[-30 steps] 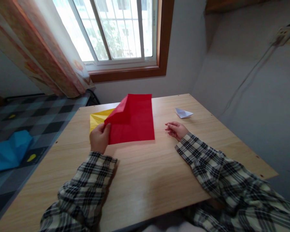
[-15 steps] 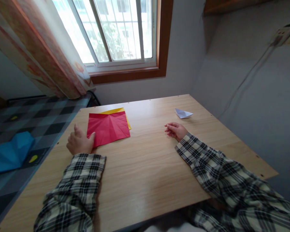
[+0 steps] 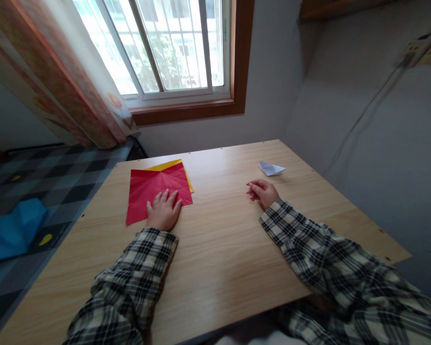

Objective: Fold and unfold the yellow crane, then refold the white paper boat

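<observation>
A creased red paper sheet (image 3: 154, 188) lies flat on the wooden table (image 3: 219, 249), covering most of a yellow sheet (image 3: 167, 166) whose far edge shows behind it. My left hand (image 3: 163, 212) rests palm down on the near edge of the red sheet, fingers spread. My right hand (image 3: 263, 191) lies on the table to the right, fingers loosely curled, holding nothing. A small white folded paper boat (image 3: 271, 168) sits just beyond my right hand.
A window with a brown frame (image 3: 187, 108) and a patterned curtain (image 3: 57, 76) are behind the table. A checked bedcover (image 3: 39, 182) with a blue cloth (image 3: 10, 230) lies to the left. A grey wall (image 3: 362, 143) stands at the right.
The red sheet, held up a second ago, was laid flat over the yellow one. My left hand then moved from its left corner onto its near edge. My right hand stayed put.
</observation>
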`<state>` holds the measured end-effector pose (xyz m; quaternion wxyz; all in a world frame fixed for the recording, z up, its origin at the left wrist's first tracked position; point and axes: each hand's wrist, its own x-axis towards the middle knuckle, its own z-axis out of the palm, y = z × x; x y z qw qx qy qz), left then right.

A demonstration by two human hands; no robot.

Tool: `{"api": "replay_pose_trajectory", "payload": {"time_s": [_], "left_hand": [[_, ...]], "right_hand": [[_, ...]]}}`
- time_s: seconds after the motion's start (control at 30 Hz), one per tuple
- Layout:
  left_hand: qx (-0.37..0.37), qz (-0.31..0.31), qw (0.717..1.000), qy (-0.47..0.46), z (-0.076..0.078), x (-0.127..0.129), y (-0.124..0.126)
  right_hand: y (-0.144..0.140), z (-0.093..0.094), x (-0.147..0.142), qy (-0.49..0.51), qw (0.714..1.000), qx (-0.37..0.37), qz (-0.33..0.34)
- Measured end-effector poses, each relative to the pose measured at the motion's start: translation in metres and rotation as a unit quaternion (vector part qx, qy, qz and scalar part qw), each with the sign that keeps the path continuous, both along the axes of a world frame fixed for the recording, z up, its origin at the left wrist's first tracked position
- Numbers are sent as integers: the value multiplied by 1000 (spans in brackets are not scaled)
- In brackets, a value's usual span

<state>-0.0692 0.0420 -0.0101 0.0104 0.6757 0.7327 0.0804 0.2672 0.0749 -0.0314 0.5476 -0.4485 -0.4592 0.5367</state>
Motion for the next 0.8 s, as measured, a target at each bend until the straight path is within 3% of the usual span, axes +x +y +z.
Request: {"api": "replay_pose_trajectory", "payload": {"time_s": [0.1,0.17,0.23,0.33,0.43,0.5,0.67,0.73,0.8], "left_hand": [[-2,-7,1000,0,-2,-5,1],[12,-10,1000,-4,-1,-5,0],[60,-23,998,-7,1,-2,-2],[184,-76,980,-25,2,7,-6],[260,-153,951,-69,2,21,-10],[273,-203,935,-99,1,34,-14],[248,-283,909,-180,-2,66,-28],[226,-286,906,-217,-4,76,-32],[217,-279,904,-242,-5,84,-34]], "right_hand": [[7,-2,11,-95,985,112,-86],[15,-1,25,-215,952,171,-133],[25,1,43,-377,878,236,-174],[37,0,72,-549,769,239,-224],[45,-8,94,-618,711,214,-260],[48,-13,104,-639,695,191,-268],[52,-12,108,-642,721,119,-230],[48,-7,99,-633,722,145,-239],[40,-1,81,-618,714,224,-242]]}}
